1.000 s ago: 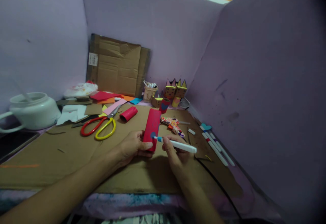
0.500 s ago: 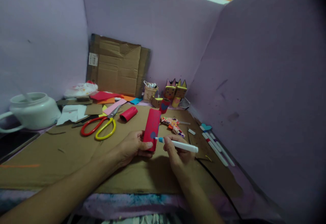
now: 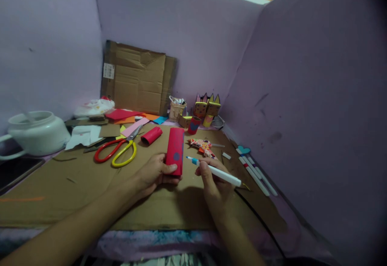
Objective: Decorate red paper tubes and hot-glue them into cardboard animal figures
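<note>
My left hand (image 3: pixel 159 170) is closed around the lower end of a red paper-covered tube (image 3: pixel 175 145), its thumb on the front. Blue dots show on the tube's surface. In my right hand (image 3: pixel 216 179) is a white marker (image 3: pixel 222 173) with a blue collar, held like a pen. Its uncapped blue tip points at the tube, a small gap away. Behind the tube lies a shorter red roll (image 3: pixel 151 136), and a red tube with a blue heart (image 3: pixel 194 125) stands farther back. A patterned glue gun (image 3: pixel 203 147) lies behind my right hand.
Scissors (image 3: pixel 123 149) with red and yellow handles lie left of the tube. A white pot (image 3: pixel 38 133) stands at far left, near paper scraps (image 3: pixel 84 136). Several markers (image 3: pixel 256 173) line the right side. A black cord (image 3: pixel 261 223) crosses the cardboard sheet (image 3: pixel 90 193).
The marker tip has come off the red tube and now sits a little to its right. The tube has shifted slightly left and turned a little in my left hand.
</note>
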Motion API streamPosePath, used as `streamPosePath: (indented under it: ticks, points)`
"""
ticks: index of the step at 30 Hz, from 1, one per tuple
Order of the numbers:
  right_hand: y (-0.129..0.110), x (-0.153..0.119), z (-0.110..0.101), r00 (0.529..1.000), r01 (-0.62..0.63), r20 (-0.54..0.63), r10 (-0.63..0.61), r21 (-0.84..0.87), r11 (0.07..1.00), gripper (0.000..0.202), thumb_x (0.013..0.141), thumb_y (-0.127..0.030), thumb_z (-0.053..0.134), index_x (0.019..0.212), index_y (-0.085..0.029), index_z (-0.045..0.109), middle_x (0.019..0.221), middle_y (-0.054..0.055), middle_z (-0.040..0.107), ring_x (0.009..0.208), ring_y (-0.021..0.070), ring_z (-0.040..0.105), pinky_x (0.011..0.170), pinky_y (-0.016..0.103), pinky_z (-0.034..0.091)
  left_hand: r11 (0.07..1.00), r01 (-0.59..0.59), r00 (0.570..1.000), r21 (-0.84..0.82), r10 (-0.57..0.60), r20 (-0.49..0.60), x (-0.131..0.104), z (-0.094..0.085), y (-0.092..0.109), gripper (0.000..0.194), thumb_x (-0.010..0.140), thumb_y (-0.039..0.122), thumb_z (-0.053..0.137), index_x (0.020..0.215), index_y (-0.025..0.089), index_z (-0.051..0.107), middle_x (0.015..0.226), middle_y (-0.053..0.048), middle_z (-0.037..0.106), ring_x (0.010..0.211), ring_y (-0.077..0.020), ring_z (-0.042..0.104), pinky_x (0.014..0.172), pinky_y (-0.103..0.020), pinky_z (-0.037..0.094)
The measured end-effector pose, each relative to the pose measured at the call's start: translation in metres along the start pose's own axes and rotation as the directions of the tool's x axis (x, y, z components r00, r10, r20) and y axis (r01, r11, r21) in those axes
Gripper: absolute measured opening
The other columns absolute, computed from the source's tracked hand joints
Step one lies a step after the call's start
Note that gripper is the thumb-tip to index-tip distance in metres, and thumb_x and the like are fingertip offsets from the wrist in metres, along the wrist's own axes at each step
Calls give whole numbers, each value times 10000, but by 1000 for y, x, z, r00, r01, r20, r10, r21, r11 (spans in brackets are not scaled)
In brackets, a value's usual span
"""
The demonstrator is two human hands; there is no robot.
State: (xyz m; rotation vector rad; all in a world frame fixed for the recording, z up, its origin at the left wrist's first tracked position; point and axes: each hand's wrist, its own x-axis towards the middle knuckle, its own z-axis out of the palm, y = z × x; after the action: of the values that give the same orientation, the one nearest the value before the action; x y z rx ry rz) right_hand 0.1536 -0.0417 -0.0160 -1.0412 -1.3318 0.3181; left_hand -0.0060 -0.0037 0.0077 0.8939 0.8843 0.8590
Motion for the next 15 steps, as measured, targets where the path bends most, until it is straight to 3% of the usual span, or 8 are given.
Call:
streamPosePath:
  ticks: [4, 9, 15]
  points:
    - [0, 0, 0, 999, -1, -54, 2, 20, 1000, 139, 860, -286, 575, 797, -190, 652, 599, -29, 591, 571, 115, 552, 561, 232, 429, 1000, 8, 1000, 22, -8, -5, 2, -2, -1, 375, 542, 169, 754, 864, 117, 569, 663, -16, 627, 580, -150, 622, 543, -254, 527]
    - [1, 0, 2, 995, 4, -96, 2, 59, 998, 105, 853, -270, 589, 809, -199, 653, 599, -38, 597, 563, 108, 553, 561, 225, 431, 993, -62, 998, 103, 60, 15, 7, -4, -8, 511, 471, 226, 800, 937, 111, 623, 746, -25, 659, 597, -125, 579, 555, -243, 490]
    - [0, 1, 1, 997, 39, -66, -35, 74, 996, 100, 873, -240, 561, 834, -214, 649, 614, -43, 590, 574, 101, 555, 553, 211, 431, 971, -64, 998, 229, 60, 25, 5, -1, -8, 457, 407, 166, 776, 847, 114, 666, 751, -35, 686, 652, -154, 580, 599, -249, 443]
